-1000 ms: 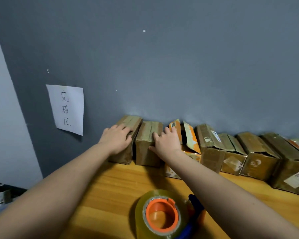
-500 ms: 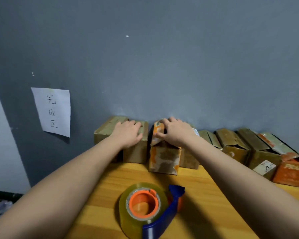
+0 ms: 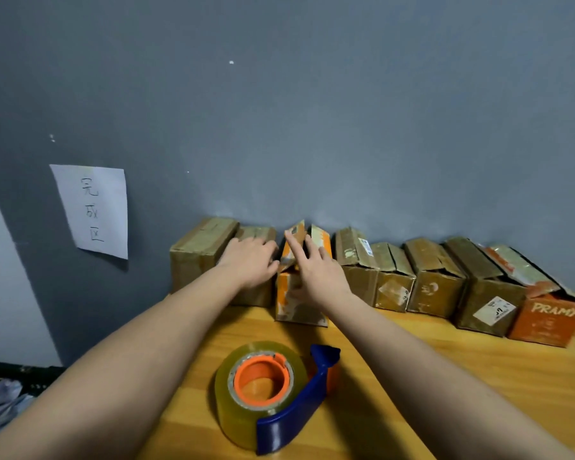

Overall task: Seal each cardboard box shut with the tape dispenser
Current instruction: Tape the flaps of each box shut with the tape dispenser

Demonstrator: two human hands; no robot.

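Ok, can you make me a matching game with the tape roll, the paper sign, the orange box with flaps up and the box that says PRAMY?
Things:
1. tape roll
2. paper sign
3. orange box with flaps up
4. PRAMY box

Places:
A. far right end of the row
B. stuck on the grey wall
C. under the right hand
D. nearest on the table, untouched

Pairs: 1-D, 2-B, 3-C, 4-A

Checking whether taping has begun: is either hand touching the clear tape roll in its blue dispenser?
Apart. The head view shows the tape dispenser alone on the wooden table, while both hands reach the boxes by the wall.
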